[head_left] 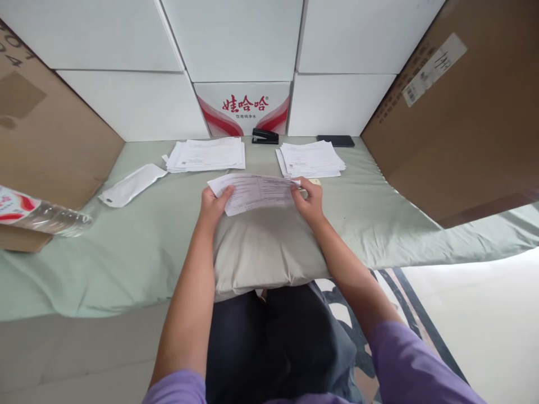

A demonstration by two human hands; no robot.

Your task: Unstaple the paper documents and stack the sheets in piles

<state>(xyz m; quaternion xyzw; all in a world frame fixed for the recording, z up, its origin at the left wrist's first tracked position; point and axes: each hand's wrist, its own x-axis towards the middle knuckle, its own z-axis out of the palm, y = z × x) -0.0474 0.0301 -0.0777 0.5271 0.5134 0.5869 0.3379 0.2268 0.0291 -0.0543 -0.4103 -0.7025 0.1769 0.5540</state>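
Note:
A printed sheet of paper (260,193) is stretched between my two hands, above the pale green cloth of the table (269,247). My left hand (215,203) pinches its left end, thumb on top. At the right end, my right hand (309,201) grips the sheet between thumb and fingers. Whether it is one sheet or more I cannot tell. Beyond it on the left lies a stack of printed papers (206,155), and on the right a second stack of papers (312,159). Between the stacks, farther back, sits a black stapler (265,136).
A dark phone (336,141) lies at the back right. On the left are a white pouch (133,185) and a water bottle (46,216) on its side. Cardboard boxes (467,123) flank both sides, and white boxes (248,42) form a wall behind.

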